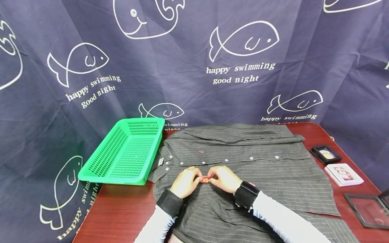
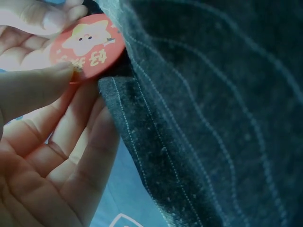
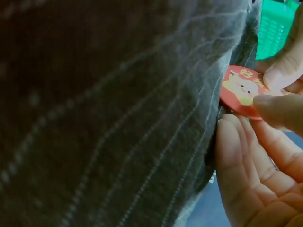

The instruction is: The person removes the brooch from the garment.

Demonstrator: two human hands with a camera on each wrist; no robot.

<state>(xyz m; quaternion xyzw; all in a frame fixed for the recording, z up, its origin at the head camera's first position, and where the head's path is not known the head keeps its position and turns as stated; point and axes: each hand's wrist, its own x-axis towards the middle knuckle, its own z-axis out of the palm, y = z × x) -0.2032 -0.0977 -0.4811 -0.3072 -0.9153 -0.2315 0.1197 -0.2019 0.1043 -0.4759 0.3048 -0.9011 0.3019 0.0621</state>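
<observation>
A dark grey shirt with thin pale stripes lies spread out, its white buttons running across it. Over its front both hands hold a round red badge with a yellow smiling star and yellow characters. My left hand pinches one side of the badge, thumb on its face. The opposite side is pinched by my right hand. In the left wrist view the badge lies right against a fold of the cloth. The right wrist view shows the badge's edge at the fabric; its back is hidden.
A green plastic basket stands left of the collar. At the table's right side are a small black box, a white box with a red picture and a dark-framed clear case. A printed blue curtain hangs behind.
</observation>
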